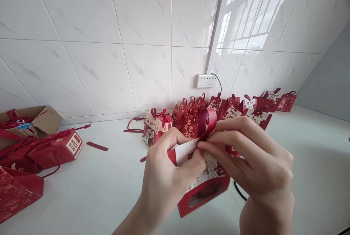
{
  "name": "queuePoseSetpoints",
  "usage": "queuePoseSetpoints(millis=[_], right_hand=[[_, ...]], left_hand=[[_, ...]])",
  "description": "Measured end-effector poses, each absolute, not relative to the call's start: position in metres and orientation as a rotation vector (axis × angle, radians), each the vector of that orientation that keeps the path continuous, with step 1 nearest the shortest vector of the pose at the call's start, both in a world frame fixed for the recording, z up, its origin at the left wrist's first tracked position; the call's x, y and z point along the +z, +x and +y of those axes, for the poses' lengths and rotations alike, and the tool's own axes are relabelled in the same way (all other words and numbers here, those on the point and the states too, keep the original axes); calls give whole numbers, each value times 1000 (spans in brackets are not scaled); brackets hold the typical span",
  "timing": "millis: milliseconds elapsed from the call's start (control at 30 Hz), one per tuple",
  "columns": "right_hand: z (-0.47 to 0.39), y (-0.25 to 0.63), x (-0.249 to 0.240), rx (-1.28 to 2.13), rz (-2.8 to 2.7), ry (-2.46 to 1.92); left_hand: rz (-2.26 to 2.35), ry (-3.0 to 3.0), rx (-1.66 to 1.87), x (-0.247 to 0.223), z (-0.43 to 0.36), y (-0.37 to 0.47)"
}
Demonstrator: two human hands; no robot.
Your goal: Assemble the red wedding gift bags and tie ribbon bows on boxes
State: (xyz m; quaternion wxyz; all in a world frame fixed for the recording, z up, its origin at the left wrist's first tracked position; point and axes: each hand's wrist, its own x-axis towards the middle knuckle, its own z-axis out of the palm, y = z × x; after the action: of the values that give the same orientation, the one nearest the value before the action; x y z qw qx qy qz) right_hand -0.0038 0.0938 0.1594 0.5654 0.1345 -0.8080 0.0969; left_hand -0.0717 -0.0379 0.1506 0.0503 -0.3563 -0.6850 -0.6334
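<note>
A red and white gift box point(210, 193) with printed figures and an oval window hangs tilted between my hands, above the table. My left hand point(172, 176) grips its white top edge between thumb and fingers. With the fingertips of my right hand point(246, 155) I pinch a dark red ribbon point(207, 124), which stands up in a loop over the box's top. The ribbon's ends are hidden behind my fingers. Just behind my left hand stands a small box point(151, 129) with a drawn couple and its own ribbon loop.
Several red gift boxes with ribbon loops point(190, 124) line the tiled wall. At left are a cardboard box point(47, 120) holding ribbon, red boxes point(56, 151) and a loose strip point(97, 146). A power strip point(207, 81) hangs on the wall; a black cable point(240, 190) lies near my right hand.
</note>
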Motion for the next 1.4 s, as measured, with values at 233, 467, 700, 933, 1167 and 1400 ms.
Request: queuePoseSetpoints(millis=[233,467,700,933,1167,1400], right_hand=[[96,-5,159,235,-1891,340],[99,-5,159,228,-1871,342],[96,-4,159,231,-1862,339],[94,-5,158,211,-1815,324],[99,-6,161,179,-1842,294],[96,-9,161,270,-1880,323]], left_hand=[[-2067,-969,-2057,152,-35,-73],[-2108,-1039,-2062,152,-35,-75],[-2001,-1049,-1949,147,-32,-71],[-1947,-1032,-2024,145,-29,-71],[-2051,-1210,-2054,146,-31,-75],[-2079,-1145,-1925,145,-34,-78]])
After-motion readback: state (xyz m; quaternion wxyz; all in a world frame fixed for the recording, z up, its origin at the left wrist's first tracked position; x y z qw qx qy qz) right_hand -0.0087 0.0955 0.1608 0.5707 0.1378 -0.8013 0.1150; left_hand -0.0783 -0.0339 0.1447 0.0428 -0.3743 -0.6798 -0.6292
